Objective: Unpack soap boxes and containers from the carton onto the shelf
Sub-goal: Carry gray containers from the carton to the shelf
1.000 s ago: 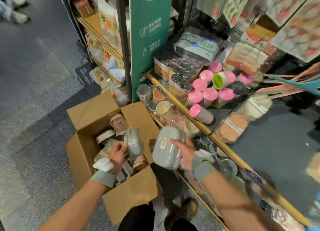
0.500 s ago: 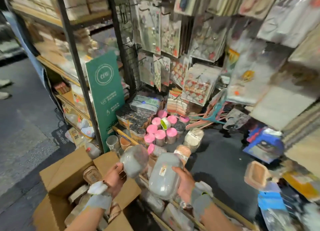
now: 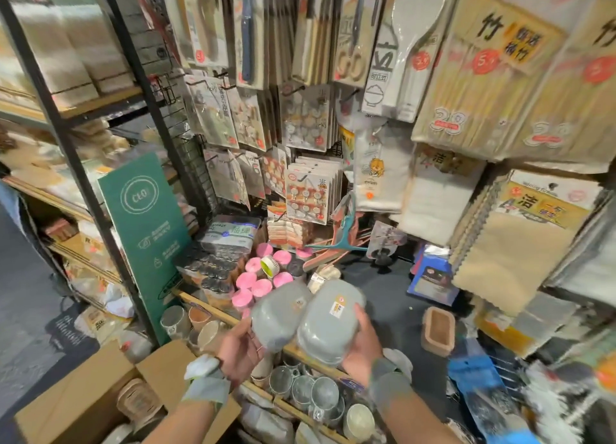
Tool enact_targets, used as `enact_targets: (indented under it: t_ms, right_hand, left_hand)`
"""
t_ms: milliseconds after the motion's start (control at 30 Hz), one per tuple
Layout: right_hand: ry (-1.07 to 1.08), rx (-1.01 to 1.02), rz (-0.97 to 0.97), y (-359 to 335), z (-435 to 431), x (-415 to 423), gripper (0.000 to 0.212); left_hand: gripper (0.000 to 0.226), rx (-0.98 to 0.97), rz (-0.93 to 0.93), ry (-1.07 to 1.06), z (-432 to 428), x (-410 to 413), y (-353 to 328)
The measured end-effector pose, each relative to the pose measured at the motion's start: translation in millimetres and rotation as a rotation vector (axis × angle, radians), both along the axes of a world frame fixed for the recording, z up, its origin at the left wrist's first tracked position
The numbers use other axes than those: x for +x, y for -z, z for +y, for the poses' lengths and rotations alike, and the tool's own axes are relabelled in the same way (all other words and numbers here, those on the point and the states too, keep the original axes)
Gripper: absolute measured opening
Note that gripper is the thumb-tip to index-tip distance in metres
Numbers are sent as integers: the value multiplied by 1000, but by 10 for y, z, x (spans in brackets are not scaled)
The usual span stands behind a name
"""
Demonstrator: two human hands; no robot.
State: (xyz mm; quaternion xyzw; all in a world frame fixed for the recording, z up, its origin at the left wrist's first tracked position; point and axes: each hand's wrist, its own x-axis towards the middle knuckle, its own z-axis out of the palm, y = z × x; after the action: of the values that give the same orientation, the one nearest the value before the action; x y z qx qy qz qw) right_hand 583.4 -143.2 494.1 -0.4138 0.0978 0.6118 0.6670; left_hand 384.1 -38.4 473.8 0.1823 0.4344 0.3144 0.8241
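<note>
My left hand [image 3: 240, 349] grips a grey soap box [image 3: 278, 313] from below. My right hand [image 3: 361, 342] holds a second grey soap box [image 3: 328, 323] with a yellow price label on its lid. The two boxes touch side by side above the front edge of the dark shelf [image 3: 383, 297]. The open carton [image 3: 83, 397] stands at the lower left, with a beige container [image 3: 138, 400] showing inside. Another beige soap box [image 3: 438, 330] lies on the shelf to the right.
Pink-lidded jars [image 3: 253, 283] and dark-lidded jars [image 3: 213, 270] stand at the shelf's back left. Cups and mugs [image 3: 306, 390] fill the lower shelf under my hands. A green sign [image 3: 146, 230] leans at left. Packaged goods hang above; blue packs [image 3: 433, 280] lie right.
Both hands have risen from the carton with the grey boxes and brought them together over the shelf edge. My view has tilted up toward the hanging goods.
</note>
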Motion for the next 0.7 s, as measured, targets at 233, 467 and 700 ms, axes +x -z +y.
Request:
enact_targets:
  t_ms: [233, 467, 700]
  right_hand:
    - [1, 52, -154, 15, -1, 286, 55]
    - [-83, 78, -391, -161, -14, 573, 72]
    - [-373, 191, -633, -541, 185, 777, 21]
  left_hand:
    - [53, 66, -6, 85, 93, 298, -286]
    - [25, 111, 214, 129, 280, 301, -459]
    - [30, 124, 324, 353, 453, 319, -658]
